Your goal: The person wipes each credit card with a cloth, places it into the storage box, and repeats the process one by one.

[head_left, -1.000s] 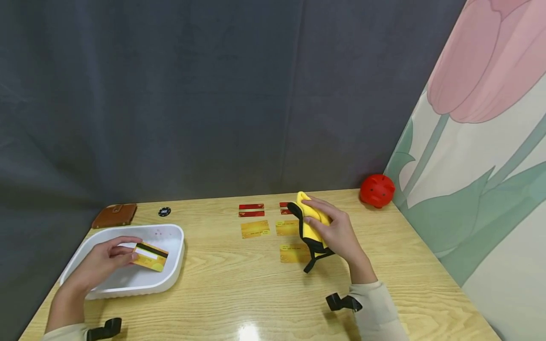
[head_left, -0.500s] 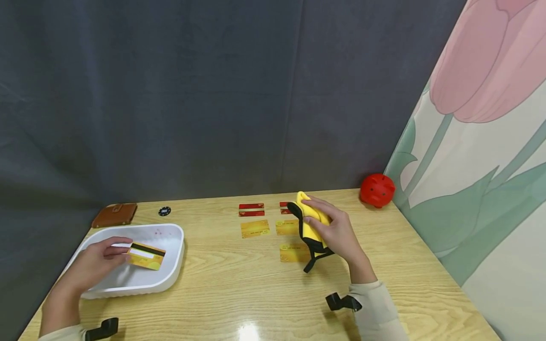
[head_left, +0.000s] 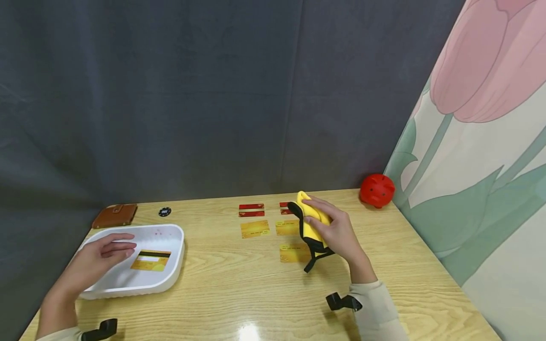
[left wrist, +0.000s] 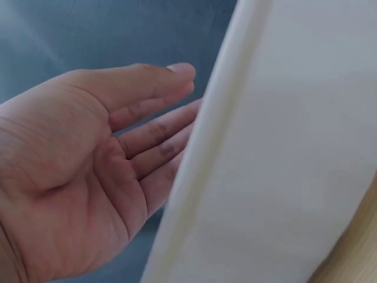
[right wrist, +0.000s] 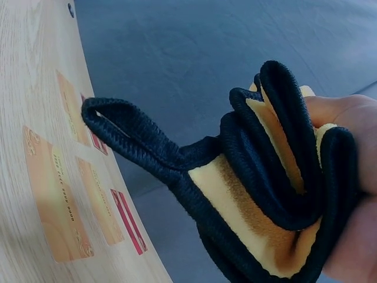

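My left hand (head_left: 95,260) hovers over the white plastic tray (head_left: 177,265), fingers loosely bent and holding nothing. A gold bank card (head_left: 151,261) lies in that tray, its black stripe and white strip facing up, just right of the fingertips. The left wrist view shows the bare palm (left wrist: 76,177) behind the tray's wall (left wrist: 271,153). On the other side, my right hand (head_left: 339,232) grips a folded yellow cloth (head_left: 313,228) with black edging above the table. A black hanging loop (right wrist: 132,130) sticks out from the cloth in the right wrist view.
Gold cards (head_left: 255,228) and red-striped cards (head_left: 251,210) lie in rows mid-table, some partly behind the cloth. A brown wallet (head_left: 114,216) and a black "100" chip (head_left: 164,211) are beyond the tray. A red piggy bank (head_left: 377,191) stands back right. A dark curtain (head_left: 204,99) hangs behind.
My left hand held the gold card over the tray, drew it slightly left, then let go of it; the card now lies in the tray. The right hand and cloth have stayed still.
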`<state>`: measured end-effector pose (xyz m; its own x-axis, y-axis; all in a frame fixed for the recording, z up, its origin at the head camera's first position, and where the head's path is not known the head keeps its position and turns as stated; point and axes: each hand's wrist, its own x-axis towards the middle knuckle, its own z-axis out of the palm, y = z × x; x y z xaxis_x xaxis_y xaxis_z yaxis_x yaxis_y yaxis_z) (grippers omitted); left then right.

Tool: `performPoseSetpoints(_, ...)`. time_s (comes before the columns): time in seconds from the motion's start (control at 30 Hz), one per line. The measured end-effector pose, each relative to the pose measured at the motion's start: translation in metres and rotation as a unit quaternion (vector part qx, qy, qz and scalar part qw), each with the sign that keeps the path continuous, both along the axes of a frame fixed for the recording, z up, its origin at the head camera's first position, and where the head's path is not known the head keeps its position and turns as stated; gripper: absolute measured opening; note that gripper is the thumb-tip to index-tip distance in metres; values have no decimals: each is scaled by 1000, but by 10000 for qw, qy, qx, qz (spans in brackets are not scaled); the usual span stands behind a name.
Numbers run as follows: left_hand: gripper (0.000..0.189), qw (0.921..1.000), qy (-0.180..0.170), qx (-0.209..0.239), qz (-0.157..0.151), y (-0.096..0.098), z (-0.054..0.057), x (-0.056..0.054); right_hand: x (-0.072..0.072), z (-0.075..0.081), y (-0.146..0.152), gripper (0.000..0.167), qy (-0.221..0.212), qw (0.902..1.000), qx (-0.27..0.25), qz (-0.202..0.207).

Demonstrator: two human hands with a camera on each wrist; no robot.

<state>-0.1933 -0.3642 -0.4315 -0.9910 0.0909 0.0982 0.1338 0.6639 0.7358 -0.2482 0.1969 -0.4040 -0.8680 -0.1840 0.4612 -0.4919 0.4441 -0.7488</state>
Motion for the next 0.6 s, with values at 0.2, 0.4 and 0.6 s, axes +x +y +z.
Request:
performPoseSetpoints(0.2, 41, 9985, 407, 239, -260, 31, 15, -3, 2, 4, 6, 42, -72, 9999, -86, -115)
performPoseSetpoints(0.4, 33, 9952, 747, 224, -596, 79, 35, -4, 3, 7, 12, 41, -162, 9995, -158, -202)
performPoseSetpoints(0.6, 30, 9915, 852, 316, -930, 122, 52, -7, 4, 9, 14, 41, -232, 9993, -235, -182)
